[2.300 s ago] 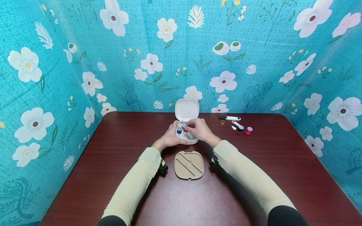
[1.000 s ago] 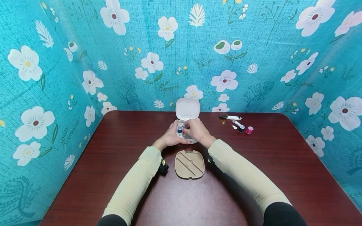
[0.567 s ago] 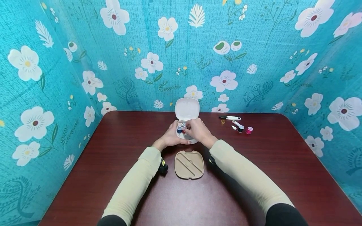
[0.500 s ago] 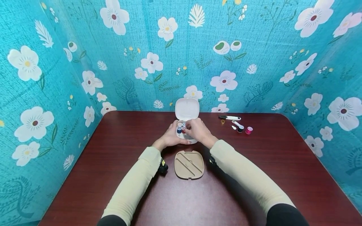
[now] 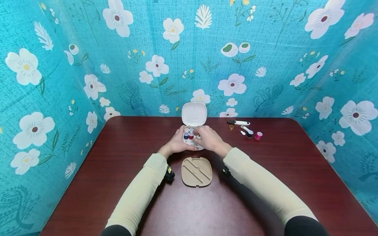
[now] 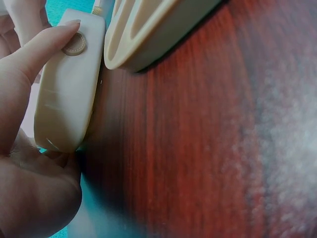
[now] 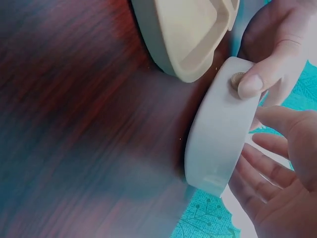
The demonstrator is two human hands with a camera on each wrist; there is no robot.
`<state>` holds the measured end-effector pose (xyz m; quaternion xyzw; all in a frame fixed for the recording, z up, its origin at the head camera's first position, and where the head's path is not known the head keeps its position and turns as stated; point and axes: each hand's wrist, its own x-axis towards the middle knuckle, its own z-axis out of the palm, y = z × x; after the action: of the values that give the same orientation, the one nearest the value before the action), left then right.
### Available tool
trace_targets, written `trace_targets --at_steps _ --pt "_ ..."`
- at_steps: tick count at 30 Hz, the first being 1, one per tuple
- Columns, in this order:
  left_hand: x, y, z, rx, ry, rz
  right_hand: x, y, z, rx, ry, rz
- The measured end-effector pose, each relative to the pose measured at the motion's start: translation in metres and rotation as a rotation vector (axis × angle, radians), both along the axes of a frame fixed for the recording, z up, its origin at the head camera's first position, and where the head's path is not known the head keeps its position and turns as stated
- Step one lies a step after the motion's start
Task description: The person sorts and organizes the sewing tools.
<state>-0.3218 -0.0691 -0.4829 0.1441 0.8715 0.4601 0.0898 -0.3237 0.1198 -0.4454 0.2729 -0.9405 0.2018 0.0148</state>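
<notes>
An open white sewing box (image 5: 194, 114) stands near the back of the table, its lid tipped up. My left hand (image 5: 176, 143) grips the box's left side, its thumb on the round front button (image 6: 75, 44) in the left wrist view. Inside sit a blue thread spool (image 5: 186, 136), a red thread spool (image 5: 191, 136) beside it and pale spools (image 5: 188, 130) behind. Over the box's right part is my right hand (image 5: 210, 139). In the right wrist view its fingers (image 7: 270, 166) are spread loosely beside the box, with nothing visible between them.
A beige grooved tray (image 5: 189, 178) lies in front of the box. To the right are a black-and-white slim tool (image 5: 242, 123), a yellow ring (image 5: 231, 127), small white pieces (image 5: 243, 132), a black spool (image 5: 249, 134) and a pink spool (image 5: 258, 135).
My right hand has let go of the red thread spool, which now stands in the box next to the blue one, and has shifted slightly right. My left hand keeps its grip.
</notes>
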Motion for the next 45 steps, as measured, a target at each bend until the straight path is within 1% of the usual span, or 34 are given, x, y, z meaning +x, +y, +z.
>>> trace_targets --at_steps 5,10,14,21,25,32,39,45 --pt "-0.002 0.0 -0.002 -0.005 0.018 -0.006 0.005 0.009 0.001 -0.034 0.02 0.008" --pt "-0.002 0.0 -0.002 -0.017 0.019 -0.01 0.009 0.017 0.002 -0.043 0.029 -0.017" --pt "-0.001 0.0 -0.001 -0.005 0.016 -0.01 0.012 0.023 0.003 -0.046 0.028 -0.035" --pt "-0.001 0.0 -0.001 -0.001 0.028 -0.009 0.016 0.031 0.004 -0.065 0.033 -0.04" --pt "-0.001 0.0 0.0 -0.01 0.028 -0.006 0.017 0.037 0.003 -0.05 0.025 -0.062" --pt "0.0 0.0 0.001 -0.003 0.024 -0.008 0.02 0.045 0.0 -0.012 0.017 -0.135" --pt "-0.001 0.0 0.0 0.0 0.016 0.001 0.024 0.055 0.002 0.005 0.015 -0.15" --pt "0.0 0.001 -0.001 -0.007 0.012 0.005 0.028 0.069 0.001 0.006 0.007 -0.174"
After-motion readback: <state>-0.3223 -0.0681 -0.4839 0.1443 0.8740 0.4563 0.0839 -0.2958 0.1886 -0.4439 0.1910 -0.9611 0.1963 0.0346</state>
